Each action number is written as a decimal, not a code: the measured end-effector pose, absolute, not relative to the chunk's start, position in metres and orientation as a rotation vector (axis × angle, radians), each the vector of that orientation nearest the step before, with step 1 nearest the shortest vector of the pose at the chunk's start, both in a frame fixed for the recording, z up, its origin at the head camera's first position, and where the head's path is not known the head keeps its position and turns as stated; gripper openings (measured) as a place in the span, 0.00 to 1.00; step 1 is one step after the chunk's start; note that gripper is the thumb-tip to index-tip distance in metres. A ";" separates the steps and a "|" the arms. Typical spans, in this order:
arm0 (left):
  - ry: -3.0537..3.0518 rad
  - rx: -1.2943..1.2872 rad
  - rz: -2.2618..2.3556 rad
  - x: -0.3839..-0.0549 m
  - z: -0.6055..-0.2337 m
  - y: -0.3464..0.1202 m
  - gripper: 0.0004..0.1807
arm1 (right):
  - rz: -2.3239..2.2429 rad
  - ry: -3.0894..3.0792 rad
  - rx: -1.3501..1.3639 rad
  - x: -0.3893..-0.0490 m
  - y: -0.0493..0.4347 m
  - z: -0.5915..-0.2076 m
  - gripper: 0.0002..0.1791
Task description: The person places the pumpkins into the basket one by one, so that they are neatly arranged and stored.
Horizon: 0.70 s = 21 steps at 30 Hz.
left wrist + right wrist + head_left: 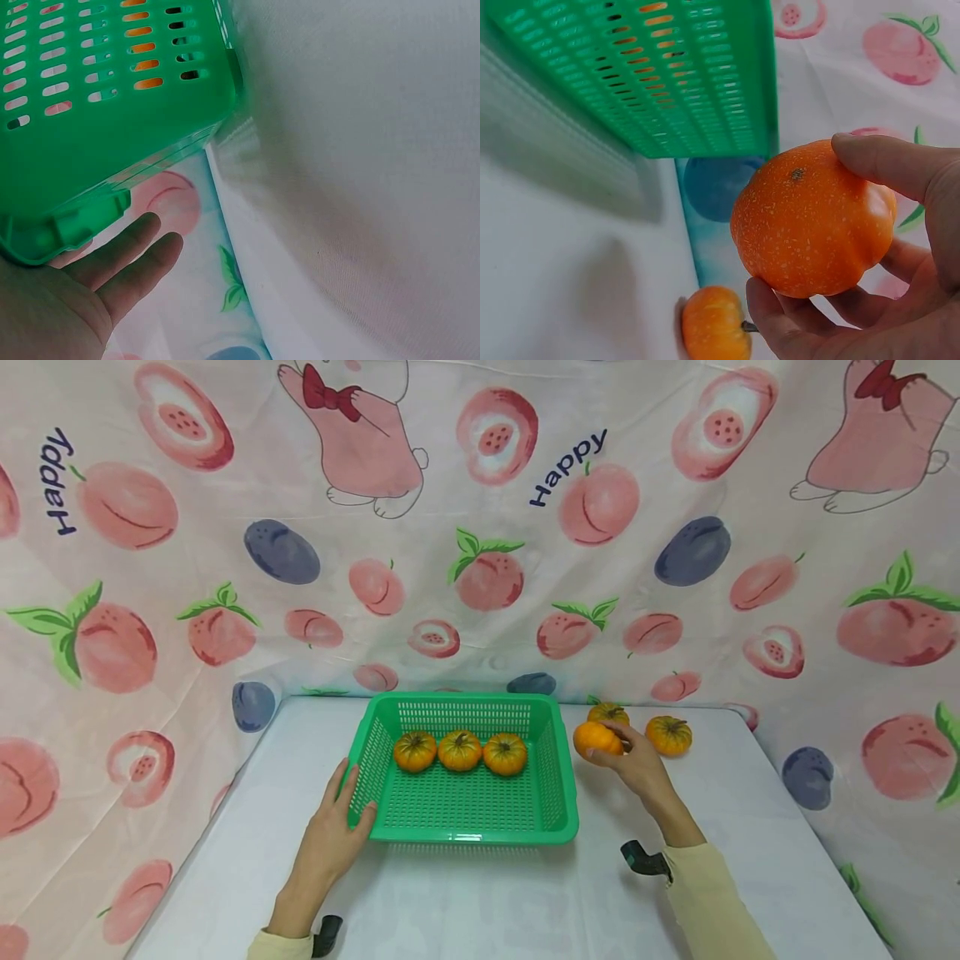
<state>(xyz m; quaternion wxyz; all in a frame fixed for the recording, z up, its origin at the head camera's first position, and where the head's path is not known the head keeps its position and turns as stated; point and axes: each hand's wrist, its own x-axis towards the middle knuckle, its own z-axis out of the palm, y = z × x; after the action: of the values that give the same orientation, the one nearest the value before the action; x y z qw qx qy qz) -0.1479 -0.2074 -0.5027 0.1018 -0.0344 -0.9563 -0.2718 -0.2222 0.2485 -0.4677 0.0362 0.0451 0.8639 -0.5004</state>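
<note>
A small orange pumpkin (810, 221) is gripped between the thumb and fingers of my right hand (637, 766), lifted beside the basket's right side. The green plastic basket (472, 837) stands in the middle of the table with three pumpkins (460, 751) in a row inside. My left hand (335, 828) rests at the basket's left rim, its fingers extended along the outside and the thumb at the near corner. In the left wrist view two straight fingers (139, 274) show beside the basket wall (112, 142).
Two more pumpkins stand on the table behind my right hand, one at the back (608, 713) and one farther right (668, 736). A white cloth covers the table (480, 910). Behind it hangs a fruit-printed curtain (450, 527).
</note>
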 end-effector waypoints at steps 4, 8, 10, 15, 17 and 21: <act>-2.826 -0.101 -0.801 -0.148 -0.503 -0.208 0.37 | -1.550 2.661 0.106 -0.220 0.246 -0.462 0.42; -2.833 -0.097 -0.800 -0.148 -0.502 -0.208 0.37 | -1.542 2.701 0.073 -0.218 0.241 -0.457 0.40; -2.836 -0.094 -0.803 -0.147 -0.501 -0.207 0.37 | -1.539 2.722 0.053 -0.217 0.239 -0.454 0.39; -2.845 -0.086 -0.808 -0.148 -0.501 -0.207 0.37 | -1.535 2.753 0.032 -0.216 0.232 -0.448 0.39; -2.845 -0.085 -0.812 -0.148 -0.501 -0.207 0.37 | -1.536 2.755 0.027 -0.215 0.230 -0.446 0.39; -2.843 -0.085 -0.819 -0.148 -0.500 -0.207 0.38 | -1.533 2.760 0.007 -0.215 0.226 -0.441 0.38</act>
<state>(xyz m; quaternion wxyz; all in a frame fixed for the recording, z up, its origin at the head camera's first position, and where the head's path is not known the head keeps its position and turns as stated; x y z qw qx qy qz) -0.1478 -0.2074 -0.5004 0.0905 -0.0285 -0.9566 -0.2756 -0.2149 0.2264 -0.4411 -0.0080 0.0021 0.8742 -0.4856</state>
